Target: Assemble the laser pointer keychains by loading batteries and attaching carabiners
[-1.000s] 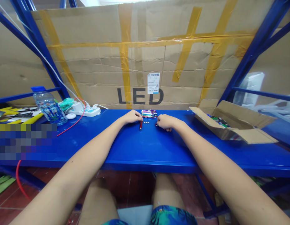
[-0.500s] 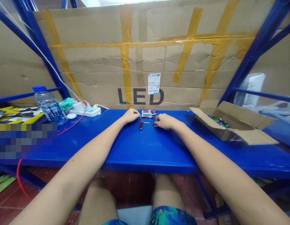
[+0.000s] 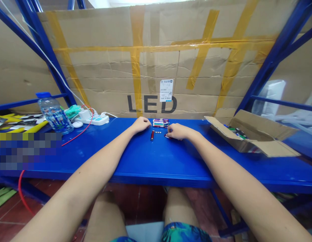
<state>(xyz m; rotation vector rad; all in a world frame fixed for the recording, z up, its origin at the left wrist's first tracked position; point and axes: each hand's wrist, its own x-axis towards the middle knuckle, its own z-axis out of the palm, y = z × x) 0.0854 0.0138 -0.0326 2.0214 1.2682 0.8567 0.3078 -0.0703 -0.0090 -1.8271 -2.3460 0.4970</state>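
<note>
My left hand (image 3: 141, 124) rests on the blue tabletop with its fingers curled in, and nothing shows in it. Just right of it lies a row of slim, shiny coloured tubes (image 3: 160, 123), side by side. In front of the row, a red metal tube (image 3: 152, 135) points toward me, with three small silver discs (image 3: 158, 132) beside its far end. My right hand (image 3: 178, 131) is closed, fingertips down, on a small red metallic piece (image 3: 167, 136) at the table surface. The fingers cover part of that piece.
An open cardboard box (image 3: 254, 134) with several slim coloured items stands at right. On the left are a water bottle (image 3: 55, 114), a white power strip (image 3: 95, 119) and a red cable (image 3: 77, 135). A large cardboard sheet (image 3: 108, 74) closes off the back.
My right hand has shifted very slightly, and the small red piece at its fingertips lies at a slightly different angle. The left hand, the row and the discs have stayed put.
</note>
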